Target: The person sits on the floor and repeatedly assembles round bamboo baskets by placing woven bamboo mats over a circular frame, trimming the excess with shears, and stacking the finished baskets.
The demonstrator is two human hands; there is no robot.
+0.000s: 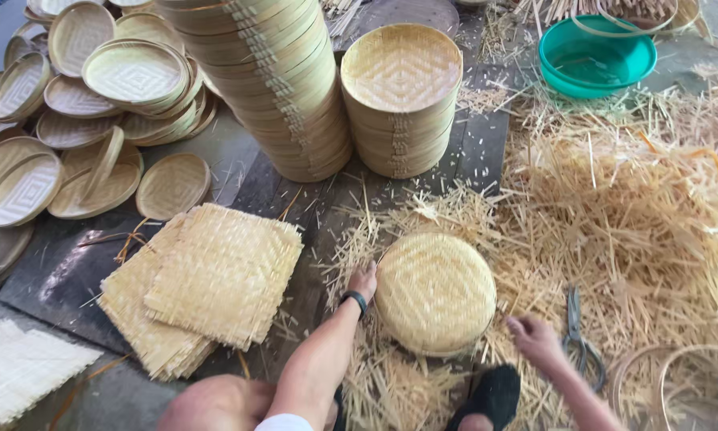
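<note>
I see a round woven bamboo basket (435,292) lying bottom-up on the near floor, centre of view, on loose bamboo trimmings (614,199). My left hand (363,279) rests against its left rim, fingers curled and holding nothing. My right hand (537,339) sits just right of the basket, fingers loosely bent over the trimmings, empty. Scissors (578,335) lie just beside the right hand. Square woven mats (215,275) are stacked to the left; a teal basin (597,56) stands far right

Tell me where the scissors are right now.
In the head view, the scissors lie on the bamboo trimmings at lower right, just beyond the right hand and right of the round woven basket.
</note>
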